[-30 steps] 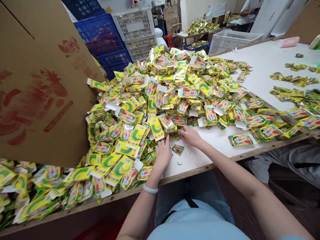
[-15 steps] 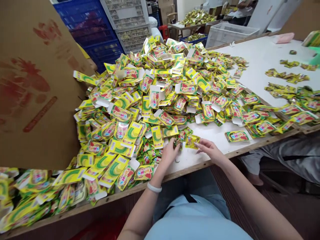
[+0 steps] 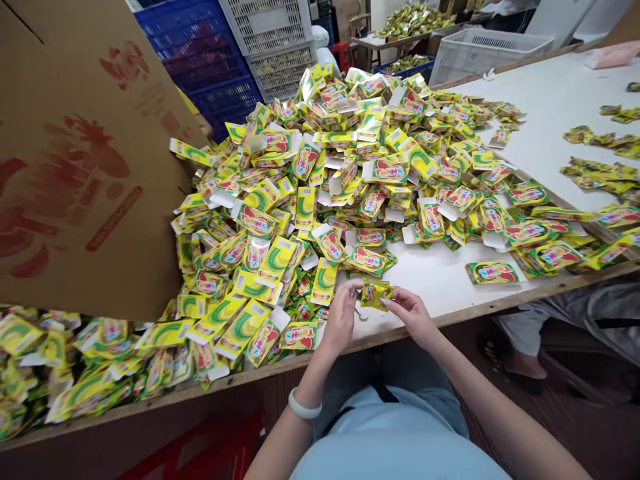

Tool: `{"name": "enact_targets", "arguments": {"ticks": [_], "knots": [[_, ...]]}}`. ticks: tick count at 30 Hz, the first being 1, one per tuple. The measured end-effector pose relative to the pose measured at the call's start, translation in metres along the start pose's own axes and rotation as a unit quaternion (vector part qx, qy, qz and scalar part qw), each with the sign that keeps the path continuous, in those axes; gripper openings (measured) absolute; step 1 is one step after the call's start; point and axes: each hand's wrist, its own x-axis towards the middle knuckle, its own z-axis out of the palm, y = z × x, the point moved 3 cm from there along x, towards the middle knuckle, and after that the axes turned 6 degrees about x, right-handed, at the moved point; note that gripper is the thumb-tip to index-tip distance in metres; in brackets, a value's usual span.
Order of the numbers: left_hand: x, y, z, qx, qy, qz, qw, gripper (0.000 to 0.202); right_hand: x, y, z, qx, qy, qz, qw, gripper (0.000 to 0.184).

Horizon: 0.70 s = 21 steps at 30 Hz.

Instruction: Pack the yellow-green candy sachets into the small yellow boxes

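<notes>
Both hands have pulled back from the foot of the heap, where they lay spread a second ago, and now meet close together just above the near edge of the desk point(image 3: 440, 287). Between them sits a small yellow-and-green packet point(image 3: 376, 293), lifted off the white surface. The left hand point(image 3: 343, 320) grasps its left end, fingers point(image 3: 347, 297) curled over the top. The right hand point(image 3: 413, 317) pinches its right end between thumb and fingertips. Neither hand is released; both are clenched on the same packet. A white bracelet point(image 3: 304, 405) circles the left wrist.

Just under the packet, a small bent metal bit point(image 3: 360, 315) lies on the bare desk; what it is cannot be told. Beyond the hands rises a big heap of flattened cartons point(image 3: 325, 167), yellow and green with red print, reaching from the desk edge far back and spilling to the left along the front. One single carton point(image 3: 493, 271) lies flat and apart from the heap, to the right of the hands. Further right, loose sachets point(image 3: 595, 167) are scattered across the white top, well apart from the hands.

A large cardboard box point(image 3: 75, 167) with red printing leans at the left, touching the heap. Behind it stand blue crates point(image 3: 200, 53) and white crates point(image 3: 273, 33). At the lower right, beneath the desk edge, another person's foot point(image 3: 505, 357) rests on the floor.
</notes>
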Motion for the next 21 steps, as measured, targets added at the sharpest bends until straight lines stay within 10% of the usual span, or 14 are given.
{"name": "enact_targets", "arguments": {"ticks": [6, 9, 16, 21], "knots": [[0.010, 0.006, 0.023, -0.141, -0.050, -0.036, 0.988, 0.045, -0.015, -0.008, 0.001, -0.029, -0.032, -0.045, 0.998, 0.025], [0.004, 0.001, 0.034, -0.179, -0.024, -0.045, 0.982, 0.043, -0.016, -0.002, 0.001, 0.043, -0.044, -0.008, 0.998, 0.050], [0.004, -0.005, 0.035, -0.069, 0.054, 0.034, 0.996, 0.042, -0.003, -0.002, -0.007, -0.044, 0.002, -0.058, 0.997, 0.032], [0.036, -0.025, 0.031, -0.010, 0.014, -0.061, 0.998, 0.061, 0.008, -0.012, -0.045, -0.035, 0.109, -0.074, 0.991, 0.034]]}}
